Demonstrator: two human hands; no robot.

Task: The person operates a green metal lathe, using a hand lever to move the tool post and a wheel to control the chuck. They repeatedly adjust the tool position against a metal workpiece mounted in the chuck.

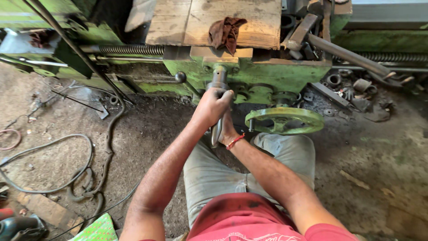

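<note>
Left hand (214,105) wraps its fingers tight around a steel lever handle (217,107), a long grey bar that comes out of the front of the green lathe carriage (276,76) and runs down toward the person's lap. The grip sits on the upper part of the bar, knuckles up, thumb side toward the machine. Right hand (228,130) lies just below and behind the left one, at the lower part of the same bar; most of it is hidden by the left wrist, so whether its fingers are closed on the steel cannot be told. A red thread bracelet (235,141) circles the right wrist.

Just to the right of the hands, a round green handwheel (285,119) with cut-outs stands out from the carriage front, near the bar but not touching it. To the left, a short black ball-ended knob (180,77) sticks out of the machine. Above the hands, a worn wooden board (214,20) rests on top of the carriage, and a crumpled brown rag (226,32) lies on it. A lead screw (131,49) runs along the bed to the left. Dark cables (89,156) loop across the dirty floor (379,151) on the left, and loose metal parts (356,87) lie scattered on the right by the base.
</note>
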